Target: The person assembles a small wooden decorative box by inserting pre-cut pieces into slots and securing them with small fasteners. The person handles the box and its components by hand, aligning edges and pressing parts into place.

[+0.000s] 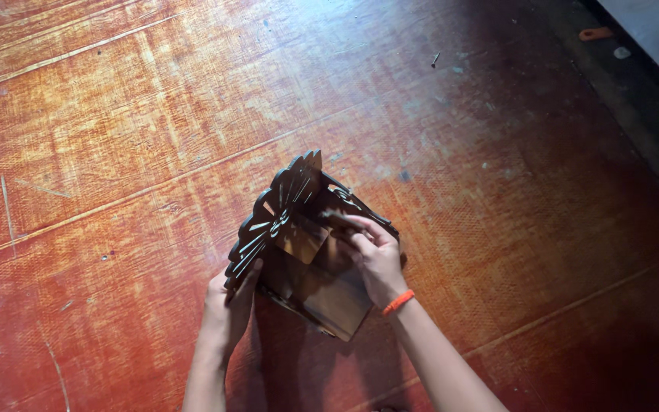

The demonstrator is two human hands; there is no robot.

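Item: dark wooden box (pixel 310 263) with fretwork panels, standing mid-worktop (pixel 116 152). Left hand (pixel 229 305) grips the scalloped cut-out panel's lower edge. Right hand (pixel 375 255), orange band on the wrist, clasps the far side; its fingertips reach inside. Interior in shadow, indistinct.

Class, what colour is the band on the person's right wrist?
Orange; the wristband shows best in the head view, on the right hand.

scratched reddish wooden floor (pixel 116 137), dim right edge
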